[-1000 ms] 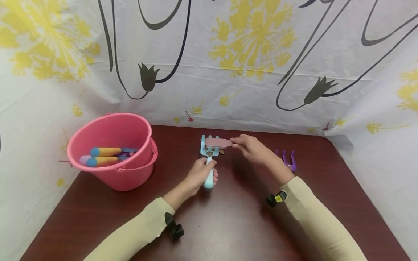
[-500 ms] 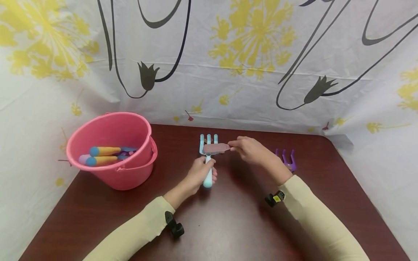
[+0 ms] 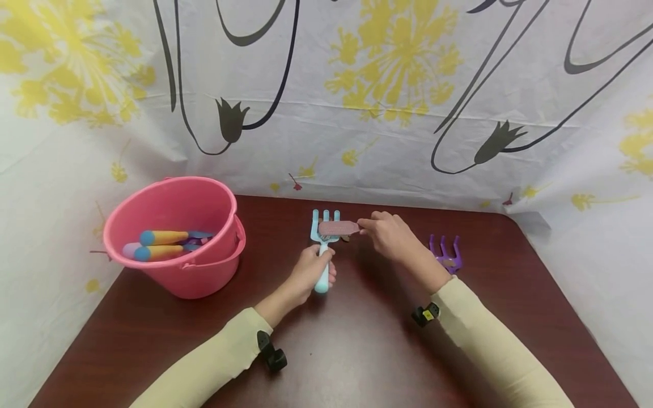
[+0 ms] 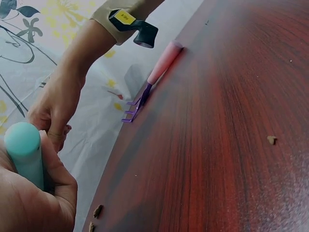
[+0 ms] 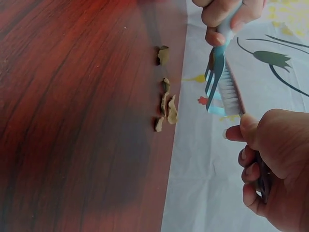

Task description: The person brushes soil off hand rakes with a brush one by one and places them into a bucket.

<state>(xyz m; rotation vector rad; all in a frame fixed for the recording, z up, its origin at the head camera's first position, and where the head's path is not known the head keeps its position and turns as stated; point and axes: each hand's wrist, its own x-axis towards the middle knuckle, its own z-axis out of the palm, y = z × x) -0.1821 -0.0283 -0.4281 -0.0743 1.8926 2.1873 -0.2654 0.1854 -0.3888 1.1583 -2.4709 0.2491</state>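
My left hand (image 3: pixel 308 271) grips the handle of a light blue hand fork (image 3: pixel 322 279), its tines pointing to the back wall. In my right hand (image 3: pixel 390 235) is a brush (image 3: pixel 338 228) with a pinkish back, held by its dark handle. The brush lies crosswise over the fork's head; in the right wrist view its white bristles (image 5: pixel 230 92) are against the tines. Below them, dry leaf pieces (image 5: pixel 172 111) lie on the table near its far edge. The left wrist view shows the fork's handle end (image 4: pixel 23 140) sticking up from my fist.
A pink bucket (image 3: pixel 204 277) at the left holds several tools with yellow and blue handles (image 3: pixel 165 237). Beyond my right forearm lies a purple hand fork (image 3: pixel 450 260) with a pink handle (image 4: pixel 164 63). A patterned white sheet (image 3: pixel 306 141) hangs behind the dark red table (image 3: pixel 357 351).
The brush has moved from over the tines toward the fork's base, then slightly back up, its back turning upward. My right forearm has shifted a little left, showing more of the purple fork.
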